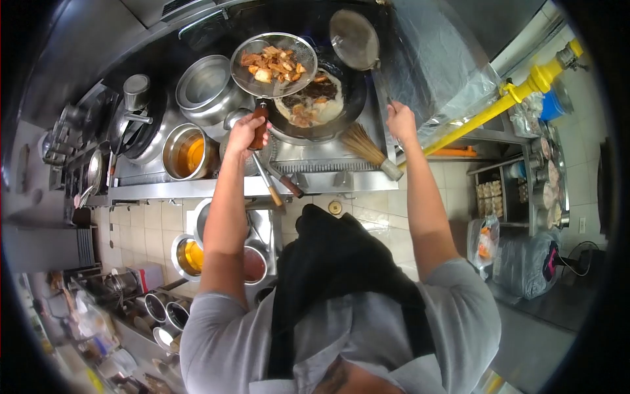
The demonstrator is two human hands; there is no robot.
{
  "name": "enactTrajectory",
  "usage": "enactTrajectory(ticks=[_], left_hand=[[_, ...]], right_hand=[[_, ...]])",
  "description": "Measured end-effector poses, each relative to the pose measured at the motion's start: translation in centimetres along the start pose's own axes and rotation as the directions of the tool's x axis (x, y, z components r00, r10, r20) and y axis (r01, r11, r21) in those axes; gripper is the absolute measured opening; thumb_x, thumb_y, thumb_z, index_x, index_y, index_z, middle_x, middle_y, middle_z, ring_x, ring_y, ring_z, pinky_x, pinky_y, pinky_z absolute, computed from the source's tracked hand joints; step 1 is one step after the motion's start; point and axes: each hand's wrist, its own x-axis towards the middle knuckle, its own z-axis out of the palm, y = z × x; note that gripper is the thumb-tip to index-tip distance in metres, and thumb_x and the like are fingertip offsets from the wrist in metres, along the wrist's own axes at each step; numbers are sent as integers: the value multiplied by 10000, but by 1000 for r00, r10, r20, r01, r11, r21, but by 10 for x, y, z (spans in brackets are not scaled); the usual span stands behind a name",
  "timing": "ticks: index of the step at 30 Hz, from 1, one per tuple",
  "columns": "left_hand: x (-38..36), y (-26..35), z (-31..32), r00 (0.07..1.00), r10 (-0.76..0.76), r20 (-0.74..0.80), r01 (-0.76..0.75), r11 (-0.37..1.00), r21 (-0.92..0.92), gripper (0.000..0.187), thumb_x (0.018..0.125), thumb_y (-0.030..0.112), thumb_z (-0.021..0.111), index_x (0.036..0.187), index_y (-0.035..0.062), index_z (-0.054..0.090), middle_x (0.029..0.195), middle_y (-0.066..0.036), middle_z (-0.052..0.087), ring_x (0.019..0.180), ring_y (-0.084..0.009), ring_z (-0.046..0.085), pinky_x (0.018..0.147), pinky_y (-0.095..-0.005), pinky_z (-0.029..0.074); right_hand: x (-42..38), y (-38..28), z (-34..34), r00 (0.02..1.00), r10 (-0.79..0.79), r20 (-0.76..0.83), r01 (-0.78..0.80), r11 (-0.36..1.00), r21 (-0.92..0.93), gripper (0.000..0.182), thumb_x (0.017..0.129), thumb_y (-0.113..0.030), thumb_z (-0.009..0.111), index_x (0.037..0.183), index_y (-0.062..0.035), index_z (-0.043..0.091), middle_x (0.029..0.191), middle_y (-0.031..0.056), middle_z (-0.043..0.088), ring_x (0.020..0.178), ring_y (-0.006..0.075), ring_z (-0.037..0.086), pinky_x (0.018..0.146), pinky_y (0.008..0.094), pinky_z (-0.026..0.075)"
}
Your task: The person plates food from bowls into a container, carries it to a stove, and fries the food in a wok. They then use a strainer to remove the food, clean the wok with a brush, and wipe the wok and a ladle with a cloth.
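Note:
My left hand (247,134) is wrapped round the dark wooden handle of a mesh strainer (241,80). Browned fried pieces (272,62) lie in the strainer, which is over the left side of a wok (357,98). Dark liquid with pale foam (308,108) and a few browned pieces are in the wok. My right hand (401,123) grips the long handle of a ladle (354,41) with a wide round head, raised at the wok's far right side. A bamboo wok brush (367,148) lies between the wok and my right hand.
On the left of the stove stand a pot of amber liquid (191,152) and a large metal pot (205,88). Tool handles (269,184) jut over the front edge. A yellow gas pipe (492,105) runs along the right. Behind my left arm is a container of yellow liquid (189,256).

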Motion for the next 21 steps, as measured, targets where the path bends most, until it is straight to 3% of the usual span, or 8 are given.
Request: enactTrajectory(ticks=[4, 6, 9, 13, 15, 16, 19, 21], left_hand=[[13, 13, -6, 997, -59, 56, 61, 998, -22, 170, 993, 94, 587, 1117, -19, 557, 869, -132, 675, 586, -175, 599, 490, -304, 507], [10, 16, -6, 995, -74, 71, 79, 994, -69, 166, 995, 88, 582, 1116, -21, 549, 879, -141, 675, 586, -184, 600, 493, -310, 506], [11, 15, -9, 993, -67, 92, 75, 994, -77, 169, 997, 84, 577, 1122, -25, 541, 881, -146, 673, 586, -191, 600, 491, -315, 504], [6, 22, -10, 996, -64, 61, 66, 997, -45, 178, 996, 82, 574, 1132, -27, 538, 873, -145, 673, 587, -188, 605, 490, -315, 507], [3, 24, -12, 998, -30, 57, 32, 999, -38, 196, 994, 80, 571, 1153, -30, 540, 871, -149, 678, 589, -184, 612, 486, -316, 511], [2, 25, -13, 998, -32, 58, 34, 999, -35, 196, 994, 80, 571, 1153, -30, 540, 871, -149, 678, 589, -184, 612, 486, -316, 511], [-5, 27, -19, 999, -28, 33, 28, 1000, 6, 213, 992, 84, 571, 1168, -34, 551, 875, -148, 685, 584, -181, 614, 486, -318, 518], [-10, 23, -25, 1000, -6, 19, 5, 999, 51, 227, 994, 90, 568, 1179, -41, 555, 884, -144, 687, 574, -184, 611, 488, -319, 522]], right_hand=[[49, 41, 35, 990, 8, 140, -1, 999, -49, 263, 1022, -202, 542, 1050, 24, 674, 722, 218, 685, 459, 287, 637, 494, 415, 518], [58, 55, 51, 959, 69, 275, -100, 990, 99, 253, 1040, -196, 544, 1013, 36, 640, 631, 78, 611, 422, 159, 548, 379, 348, 435], [54, 67, 72, 892, 100, 441, -192, 967, 168, 245, 1045, -200, 547, 1041, 32, 629, 644, 56, 594, 416, 119, 504, 354, 309, 397], [51, 68, 86, 789, 134, 599, -315, 926, 207, 229, 1043, -210, 564, 1062, 9, 630, 664, 39, 574, 414, 93, 462, 348, 284, 360], [49, 70, 79, 765, 94, 638, -292, 932, 213, 285, 1026, -254, 582, 892, -12, 652, 629, 41, 588, 427, 112, 482, 379, 307, 373], [46, 71, 70, 765, 96, 637, -295, 931, 214, 285, 1026, -254, 582, 892, -12, 652, 629, 41, 588, 427, 112, 482, 379, 307, 373], [45, 78, 27, 793, -33, 608, -79, 984, 157, 278, 1025, -228, 577, 854, -13, 620, 605, 59, 576, 402, 129, 483, 379, 303, 368], [41, 80, -1, 795, -36, 606, -33, 994, 103, 280, 1023, -224, 580, 844, -10, 613, 595, 62, 571, 392, 138, 483, 369, 304, 361]])
